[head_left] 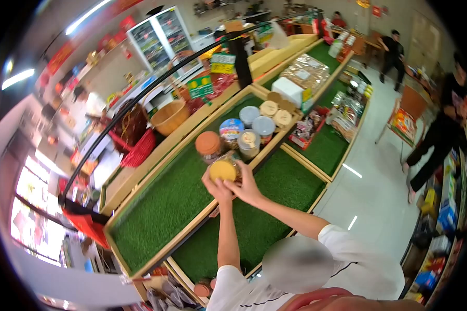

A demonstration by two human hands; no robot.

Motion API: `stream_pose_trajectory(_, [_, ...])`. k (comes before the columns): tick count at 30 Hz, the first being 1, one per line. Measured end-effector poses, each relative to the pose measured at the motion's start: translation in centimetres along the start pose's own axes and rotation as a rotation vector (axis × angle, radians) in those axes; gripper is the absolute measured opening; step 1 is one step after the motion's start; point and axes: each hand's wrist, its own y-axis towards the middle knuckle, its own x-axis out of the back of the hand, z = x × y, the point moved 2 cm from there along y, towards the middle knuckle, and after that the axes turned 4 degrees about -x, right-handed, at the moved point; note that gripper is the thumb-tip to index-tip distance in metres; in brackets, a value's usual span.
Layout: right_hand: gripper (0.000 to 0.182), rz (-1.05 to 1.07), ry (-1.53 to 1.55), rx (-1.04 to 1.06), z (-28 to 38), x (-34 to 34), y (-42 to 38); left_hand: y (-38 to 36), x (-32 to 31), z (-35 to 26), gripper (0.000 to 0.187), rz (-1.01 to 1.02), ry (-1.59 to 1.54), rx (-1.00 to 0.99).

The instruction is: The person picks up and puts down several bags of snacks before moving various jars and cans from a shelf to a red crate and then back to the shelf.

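Both hands hold a clear jar with a yellow lid (pixel 223 170) over the upper green-lined shelf (pixel 163 199). My left hand (pixel 217 187) wraps the near left side of the jar. On its right side is my right hand (pixel 246 185), fingers against the jar. Just beyond stands a jar with an orange lid (pixel 208 143). Beside that one are a tub with a blue printed lid (pixel 232 127), a can with a pale lid (pixel 249 141) and several more lidded cans. The jar's lower part is partly hidden by my fingers.
A lower green shelf (pixel 275 194) lies nearer me. Farther along are a white box (pixel 288 92) and bagged goods (pixel 306 72). A red basket (pixel 138 151) and wooden bowl (pixel 170 117) stand behind a black rail. People are at the right and far left.
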Motion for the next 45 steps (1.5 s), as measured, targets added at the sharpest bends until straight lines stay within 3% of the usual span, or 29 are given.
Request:
stream_pose_trajectory(4, [0.077,0.028,-0.019,0.056,1.5,0.8,-1.8,-0.5,0.9,-2.4,0.050,-0.048,-0.057,-0.011])
stream_pose_trajectory(7, [0.077,0.010,0.257,0.005,0.7,1.6,-2.7,-0.4,0.1,-7.2,0.048,-0.082,-0.049,-0.146])
stream_pose_trajectory(8, [0.073,0.028,0.533,-0.091,1.8,2.4,-3.0,-0.8,-0.4,-8.6,0.047,-0.086,-0.057,-0.188])
stream_pose_trajectory(12, [0.065,-0.007,0.786,-0.314,4.7,7.2,-3.9,-2.4,-2.7,-13.4,0.048,0.082,-0.028,-0.345])
stream_pose_trajectory(19, [0.059,-0.078,0.800,-0.351,2.9,15.6,-7.2,-8.6,-7.3,-17.7,0.051,0.189,-0.085,-0.372])
stream_pose_trajectory(24, [0.059,-0.145,0.974,-0.515,0.5,21.5,-11.8,-14.0,-9.4,-20.6,0.057,0.388,-0.131,-0.257])
stream_pose_trajectory(31, [0.062,-0.148,1.251,-0.746,-3.5,28.0,-20.0,-20.9,-10.3,-23.5,0.053,0.822,0.018,-0.271])
stream_pose_trajectory(38, [0.051,-0.200,1.449,-1.051,-6.9,26.8,-27.3,-25.4,-8.2,-25.5,0.063,1.053,0.221,-0.165])
stream_pose_trajectory(45, [0.057,0.014,1.557,-1.217,-6.6,24.0,-29.4,-26.7,-3.9,-28.2,0.071,1.150,0.535,0.058])
